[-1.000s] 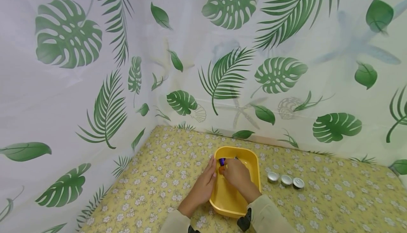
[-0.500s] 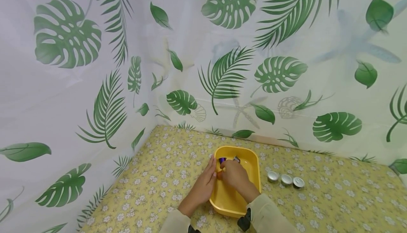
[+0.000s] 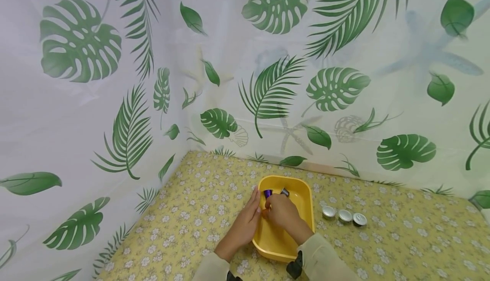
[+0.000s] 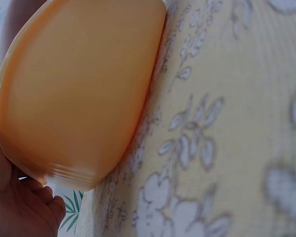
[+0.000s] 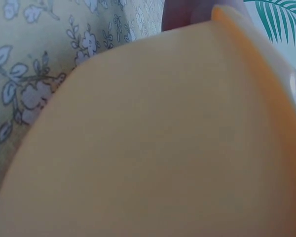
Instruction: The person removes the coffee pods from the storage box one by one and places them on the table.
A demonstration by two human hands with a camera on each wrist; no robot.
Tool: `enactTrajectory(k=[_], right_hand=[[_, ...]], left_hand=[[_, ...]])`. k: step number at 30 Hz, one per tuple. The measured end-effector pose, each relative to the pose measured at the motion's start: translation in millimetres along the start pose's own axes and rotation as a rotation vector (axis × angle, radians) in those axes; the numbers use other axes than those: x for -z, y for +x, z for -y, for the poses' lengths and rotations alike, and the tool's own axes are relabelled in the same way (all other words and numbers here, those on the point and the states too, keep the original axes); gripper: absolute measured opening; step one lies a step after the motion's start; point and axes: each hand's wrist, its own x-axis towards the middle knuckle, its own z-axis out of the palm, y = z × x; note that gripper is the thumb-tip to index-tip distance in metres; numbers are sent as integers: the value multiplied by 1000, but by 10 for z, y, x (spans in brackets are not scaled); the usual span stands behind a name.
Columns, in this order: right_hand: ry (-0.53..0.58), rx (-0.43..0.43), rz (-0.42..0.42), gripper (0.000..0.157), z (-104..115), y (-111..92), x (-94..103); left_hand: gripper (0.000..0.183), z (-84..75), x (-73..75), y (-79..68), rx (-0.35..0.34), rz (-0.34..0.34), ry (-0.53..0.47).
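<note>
A yellow plastic tray [image 3: 273, 247] sits on the cloth. My left hand [image 3: 245, 223] holds its left side, fingers along the outer wall and thumb at the rim; in the left wrist view curled fingers [image 4: 44, 200] show beside the tray's end. Inside the tray, my right hand [image 3: 283, 210] pinches a small orange coffee capsule [image 3: 265, 213], mostly covered by the fingers. A purple capsule [image 3: 267, 193] lies just beyond those fingertips, near the far left corner. Right of it is a dark grey capsule [image 3: 285, 192]. The right wrist view is filled by the tray's outer wall [image 5: 153, 133].
Three capsules with silver lids, the nearest-left one [image 3: 328, 212] close to the tray, stand in a row on the right. A flowered yellow tablecloth [image 3: 405, 238] covers the table. White leaf-print sheets [image 3: 229, 81] hang behind and to the left.
My right hand has drawn slightly toward me and left with the orange capsule, uncovering more of the grey and purple capsules. My left hand stays on the tray's side.
</note>
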Motion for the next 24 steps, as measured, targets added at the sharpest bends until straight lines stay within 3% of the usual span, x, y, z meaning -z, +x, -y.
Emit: enactTrajectory(k=[6, 12, 20, 24], right_hand=[[-29, 19, 26, 17, 1, -25, 39], [-67, 57, 56, 7, -12, -34, 73], [-18, 78, 84, 10, -49, -23, 87], [-15, 47, 50, 13, -58, -19, 90]], left_hand=[[53, 0, -5, 1, -2, -3, 9], [53, -8, -1, 7, -13, -6, 13], [53, -4, 1, 12, -8, -2, 17], [53, -5, 3, 9, -1, 4, 13]])
